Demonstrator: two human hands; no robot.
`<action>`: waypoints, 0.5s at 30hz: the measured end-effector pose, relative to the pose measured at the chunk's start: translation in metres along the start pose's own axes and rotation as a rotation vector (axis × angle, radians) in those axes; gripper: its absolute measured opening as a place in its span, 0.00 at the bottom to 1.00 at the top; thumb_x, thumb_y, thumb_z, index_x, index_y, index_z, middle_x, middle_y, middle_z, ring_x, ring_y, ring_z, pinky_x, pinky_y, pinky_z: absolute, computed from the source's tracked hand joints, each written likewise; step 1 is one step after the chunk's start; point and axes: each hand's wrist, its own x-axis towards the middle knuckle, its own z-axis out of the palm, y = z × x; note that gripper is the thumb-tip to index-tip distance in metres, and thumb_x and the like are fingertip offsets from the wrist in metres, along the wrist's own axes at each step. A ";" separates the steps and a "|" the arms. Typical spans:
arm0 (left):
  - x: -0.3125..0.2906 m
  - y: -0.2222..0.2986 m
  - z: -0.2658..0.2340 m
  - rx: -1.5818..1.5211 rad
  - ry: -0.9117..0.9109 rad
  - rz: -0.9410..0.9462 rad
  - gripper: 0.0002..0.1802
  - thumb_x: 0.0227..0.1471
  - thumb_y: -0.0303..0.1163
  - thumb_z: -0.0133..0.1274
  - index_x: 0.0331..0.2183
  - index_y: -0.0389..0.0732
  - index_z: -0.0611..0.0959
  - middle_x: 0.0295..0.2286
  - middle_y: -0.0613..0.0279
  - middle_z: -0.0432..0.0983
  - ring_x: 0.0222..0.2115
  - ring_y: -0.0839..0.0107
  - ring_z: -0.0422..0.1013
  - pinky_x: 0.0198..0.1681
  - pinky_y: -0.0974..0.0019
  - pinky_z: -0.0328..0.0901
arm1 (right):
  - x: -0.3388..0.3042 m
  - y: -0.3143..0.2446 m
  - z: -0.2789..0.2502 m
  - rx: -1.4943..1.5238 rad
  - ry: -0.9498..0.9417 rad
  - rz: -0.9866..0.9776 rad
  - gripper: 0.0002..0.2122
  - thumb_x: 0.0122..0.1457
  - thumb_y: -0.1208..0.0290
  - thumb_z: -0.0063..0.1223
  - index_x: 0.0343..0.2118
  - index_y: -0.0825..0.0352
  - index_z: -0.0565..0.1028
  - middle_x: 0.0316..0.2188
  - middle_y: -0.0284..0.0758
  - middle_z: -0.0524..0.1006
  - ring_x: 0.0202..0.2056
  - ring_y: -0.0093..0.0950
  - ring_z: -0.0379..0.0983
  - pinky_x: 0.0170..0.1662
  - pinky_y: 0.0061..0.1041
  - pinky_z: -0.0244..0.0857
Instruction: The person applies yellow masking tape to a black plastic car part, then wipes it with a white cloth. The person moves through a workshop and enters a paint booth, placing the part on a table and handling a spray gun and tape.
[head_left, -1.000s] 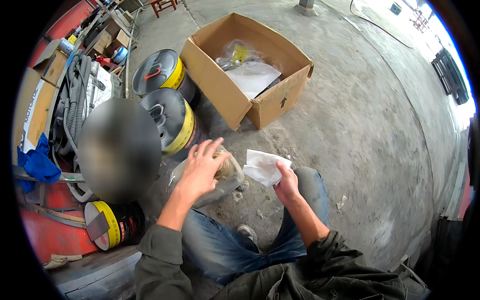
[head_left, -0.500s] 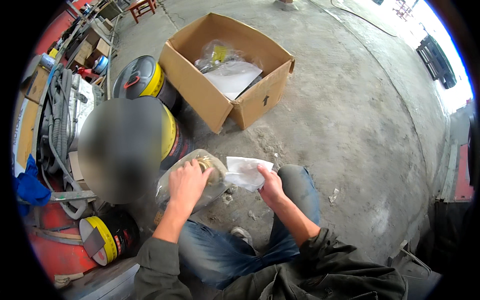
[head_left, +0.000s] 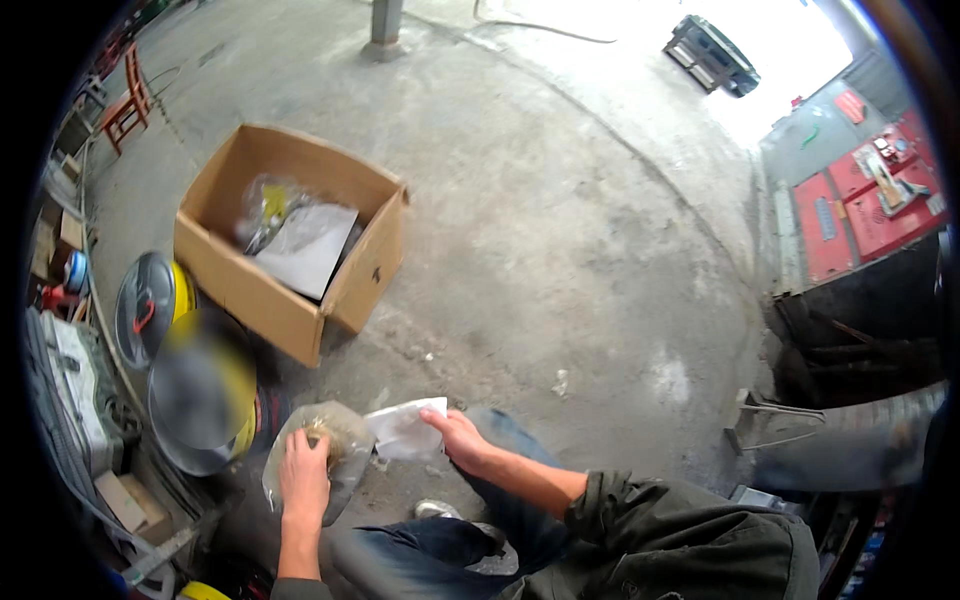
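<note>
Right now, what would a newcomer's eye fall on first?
Probably the open cardboard box, left of centre on the grey floor, with a white sheet inside. Nearer the person, the left hand is over a clear plastic bag; the right hand holds white paper beside it.

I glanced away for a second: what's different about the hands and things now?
The left hand came down from above the clear plastic bag onto it. The view turned rightward, so things appear further left in the picture. The right hand still holds the white sheet; the cardboard box still stands open.
</note>
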 end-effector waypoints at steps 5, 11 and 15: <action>0.018 0.010 -0.001 -0.155 -0.187 -0.423 0.22 0.43 0.36 0.61 0.38 0.33 0.76 0.36 0.46 0.71 0.39 0.52 0.70 0.40 0.54 0.66 | -0.073 -0.032 -0.026 0.137 0.021 -0.115 0.19 0.63 0.56 0.45 0.43 0.69 0.76 0.35 0.27 0.77 0.36 0.18 0.68 0.37 0.21 0.59; 0.033 -0.005 0.076 -0.076 -0.289 -0.537 0.19 0.45 0.35 0.59 0.36 0.31 0.77 0.37 0.43 0.74 0.39 0.51 0.72 0.42 0.57 0.67 | -0.187 -0.128 -0.069 0.085 0.159 0.035 0.18 0.63 0.59 0.45 0.45 0.69 0.74 0.41 0.32 0.77 0.42 0.21 0.71 0.47 0.22 0.61; 0.028 0.015 0.016 0.390 -0.251 0.051 0.16 0.49 0.30 0.45 0.42 0.43 0.77 0.47 0.55 0.71 0.48 0.52 0.68 0.41 0.58 0.69 | -0.220 -0.129 -0.126 0.291 0.318 0.024 0.17 0.62 0.59 0.45 0.43 0.69 0.76 0.39 0.32 0.78 0.38 0.23 0.72 0.40 0.22 0.64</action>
